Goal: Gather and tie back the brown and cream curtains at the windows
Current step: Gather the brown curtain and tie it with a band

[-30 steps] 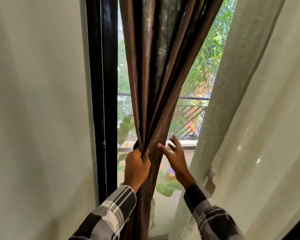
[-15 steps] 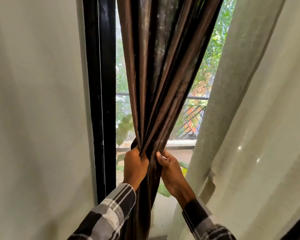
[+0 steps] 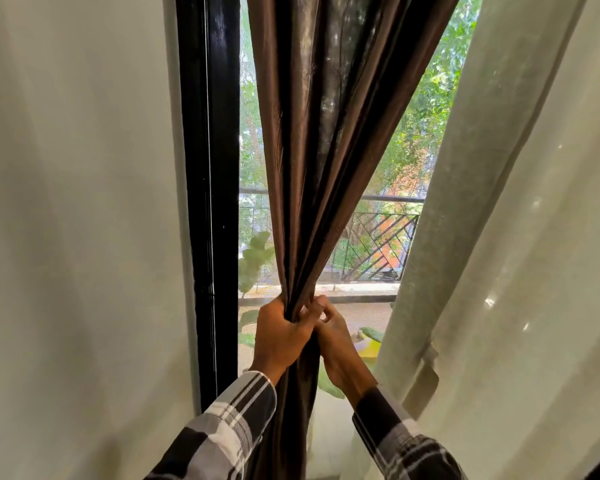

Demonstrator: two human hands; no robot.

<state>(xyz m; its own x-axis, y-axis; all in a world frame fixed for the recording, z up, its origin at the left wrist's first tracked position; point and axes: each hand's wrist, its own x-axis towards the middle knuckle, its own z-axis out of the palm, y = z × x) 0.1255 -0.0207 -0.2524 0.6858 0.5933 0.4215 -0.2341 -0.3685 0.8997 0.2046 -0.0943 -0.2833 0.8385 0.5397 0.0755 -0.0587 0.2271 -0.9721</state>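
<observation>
A shiny brown curtain (image 3: pixel 321 133) hangs in front of the window, its folds drawn together into a narrow bunch at waist height. My left hand (image 3: pixel 280 336) is clenched around that bunch from the left. My right hand (image 3: pixel 333 336) presses on it from the right, fingers curled onto the cloth just beside the left hand. A cream curtain (image 3: pixel 520 237) hangs at the right, with a loose fabric tab (image 3: pixel 426 372) on its inner edge. Below my hands the brown curtain falls straight down between my checked sleeves.
A black window frame (image 3: pixel 210 188) stands upright just left of the brown curtain. Pale cream cloth or wall (image 3: pixel 77 237) fills the left side. Through the glass I see a balcony railing (image 3: pixel 378 244), green leaves and trees.
My right hand, open and apart from the curtain a second ago, has closed in onto the bunch beside my left hand. The folds are pinched tighter and the view has shifted slightly.
</observation>
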